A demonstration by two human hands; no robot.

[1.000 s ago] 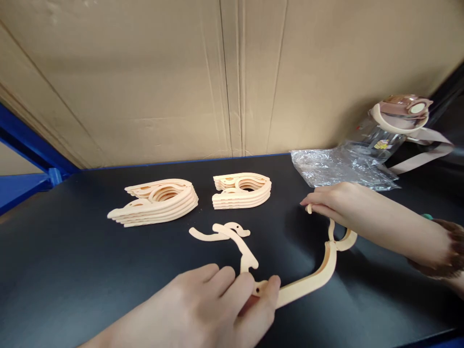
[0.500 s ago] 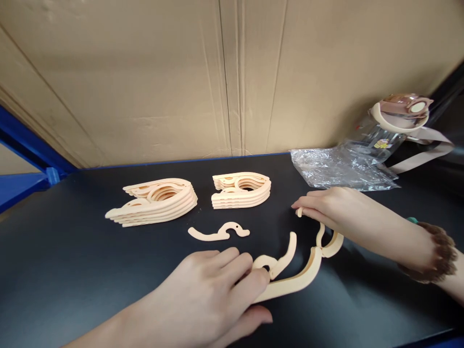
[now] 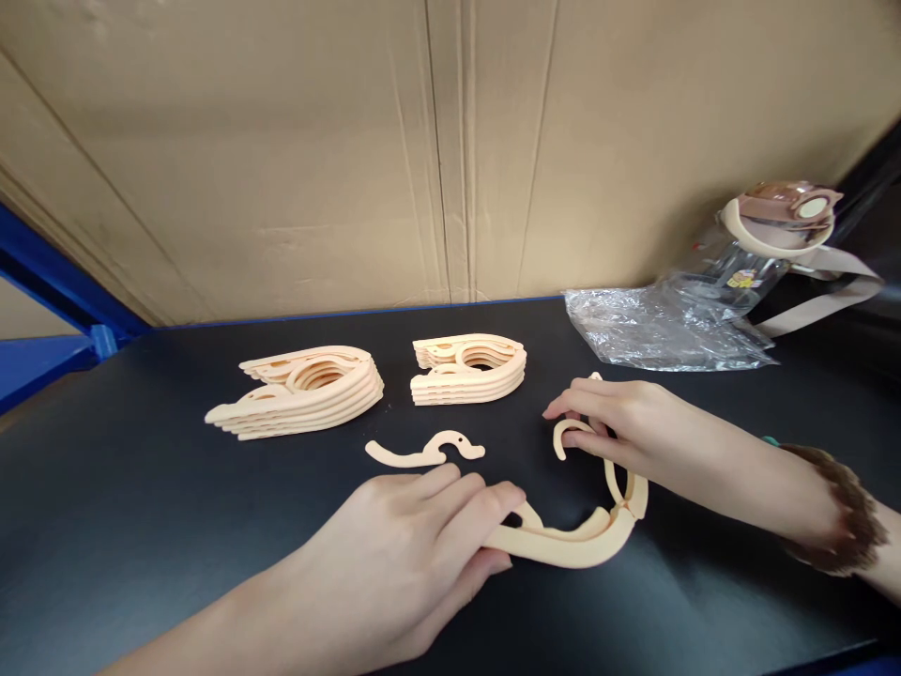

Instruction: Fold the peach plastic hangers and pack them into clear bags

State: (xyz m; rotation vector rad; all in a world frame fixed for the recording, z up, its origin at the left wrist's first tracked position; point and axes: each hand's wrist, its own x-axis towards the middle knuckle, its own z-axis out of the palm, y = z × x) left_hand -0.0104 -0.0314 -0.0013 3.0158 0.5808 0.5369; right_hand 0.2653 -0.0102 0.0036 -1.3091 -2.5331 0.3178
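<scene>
Between my two hands is a cream folding hanger (image 3: 570, 547), its curved arm bent at a joint on the right. My left hand (image 3: 429, 554) pinches the near arm between thumb and fingers, hiding that end. Around the far, upper part my right hand (image 3: 619, 418) is closed, with a small curved hook (image 3: 563, 439) poking out under its fingers. A loose wavy cream hanger piece (image 3: 426, 453) lies flat just beyond my left hand. Farther back are two stacks of folded cream hangers, a left stack (image 3: 302, 399) and a right stack (image 3: 468, 371).
A crinkled clear plastic bag (image 3: 662, 329) lies at the back right, beside a clear bottle (image 3: 767, 244) with a brown lid and a strap. Cardboard (image 3: 316, 169) stands behind the black tabletop (image 3: 141, 526). A blue metal frame (image 3: 63, 282) rises at the left.
My right hand has drawn the far part slightly left and nearer. The hanger's joint has folded further, and the inner piece that stuck up beside my left hand is now lower.
</scene>
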